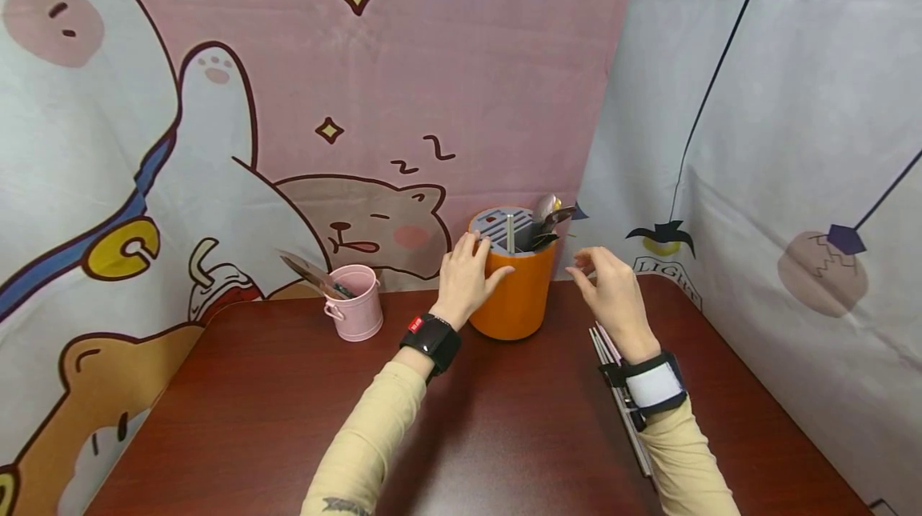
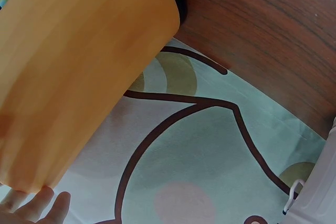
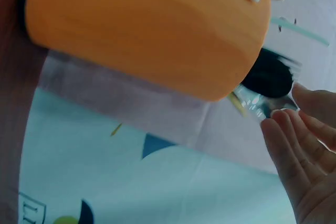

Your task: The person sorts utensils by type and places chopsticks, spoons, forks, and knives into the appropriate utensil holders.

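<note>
A: Item one, far left?

B: Pink bucket (image 1: 356, 304), sitting on the brown table (image 1: 504, 420) near the cartoon backdrop (image 1: 288, 100), a knife (image 1: 310, 274) leaning out of it toward the left.

A: Next along?

B: Left hand (image 1: 464, 280), resting against the left side of the orange holder (image 1: 515, 292); its fingers are lying nearly straight and a little apart over the rim, thumb pressing on the wall, not closing round it.

A: And the holder itself?

B: It is standing upright at the back of the table, just before the backdrop, with a grey slotted insert and spoons (image 1: 546, 216) sticking up on its right side.

A: Then?

B: Right hand (image 1: 612, 292), hovering just beside the holder's right side, gripping nothing; its fingers are hanging relaxed and slightly bent, close together, near the spoon bowls in the right wrist view.

A: Last entry?

B: Long pale strips (image 1: 621, 400), lying on the table under the right wrist; what they are I cannot tell.
</note>
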`<state>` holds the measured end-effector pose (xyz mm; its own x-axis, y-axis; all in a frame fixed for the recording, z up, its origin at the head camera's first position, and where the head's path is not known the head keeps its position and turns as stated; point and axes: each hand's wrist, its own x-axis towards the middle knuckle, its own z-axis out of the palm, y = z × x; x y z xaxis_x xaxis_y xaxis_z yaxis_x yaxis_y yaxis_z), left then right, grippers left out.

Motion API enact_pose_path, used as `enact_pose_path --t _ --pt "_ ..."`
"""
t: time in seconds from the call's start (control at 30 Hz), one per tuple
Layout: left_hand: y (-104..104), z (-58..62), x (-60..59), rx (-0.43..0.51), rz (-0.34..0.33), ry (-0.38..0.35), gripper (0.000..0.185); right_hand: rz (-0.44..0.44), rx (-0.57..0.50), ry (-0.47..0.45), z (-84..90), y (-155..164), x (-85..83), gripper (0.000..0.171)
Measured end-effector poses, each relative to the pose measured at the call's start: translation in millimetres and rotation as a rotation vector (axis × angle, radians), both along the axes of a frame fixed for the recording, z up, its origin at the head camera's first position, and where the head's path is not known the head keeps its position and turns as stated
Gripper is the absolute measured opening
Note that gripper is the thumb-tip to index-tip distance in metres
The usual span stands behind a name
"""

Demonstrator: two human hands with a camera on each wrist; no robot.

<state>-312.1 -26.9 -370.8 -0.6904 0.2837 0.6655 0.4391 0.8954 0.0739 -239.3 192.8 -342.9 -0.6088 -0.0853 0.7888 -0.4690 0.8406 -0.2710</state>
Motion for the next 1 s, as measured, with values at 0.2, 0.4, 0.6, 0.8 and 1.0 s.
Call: enact_pose_path --t 0.2,0.4,0.6,0.8,1.0 --pt "0 -0.3 0.3 -0.002 0.000 0.003 0.064 -0.087 0.012 -0.125 -17.8 18 5.2 0.020" --pt "0 -0.4 0.1 -0.003 -0.001 -0.011 0.064 -0.206 0.032 -0.413 -38.4 32 9.7 0.015" --pt "0 -1.5 -0.6 -0.004 -0.001 -0.001 0.064 -0.309 0.084 -0.748 -58.6 46 15.6 0.018" --pt "-1 -2.1 -0.5 -0.001 -0.007 0.017 0.064 -0.375 0.153 -0.994 -78.4 53 20.3 0.024" --pt "0 -1.3 -0.4 -0.002 -0.007 0.021 0.065 -0.399 0.171 -1.067 -89.2 53 20.0 0.035"
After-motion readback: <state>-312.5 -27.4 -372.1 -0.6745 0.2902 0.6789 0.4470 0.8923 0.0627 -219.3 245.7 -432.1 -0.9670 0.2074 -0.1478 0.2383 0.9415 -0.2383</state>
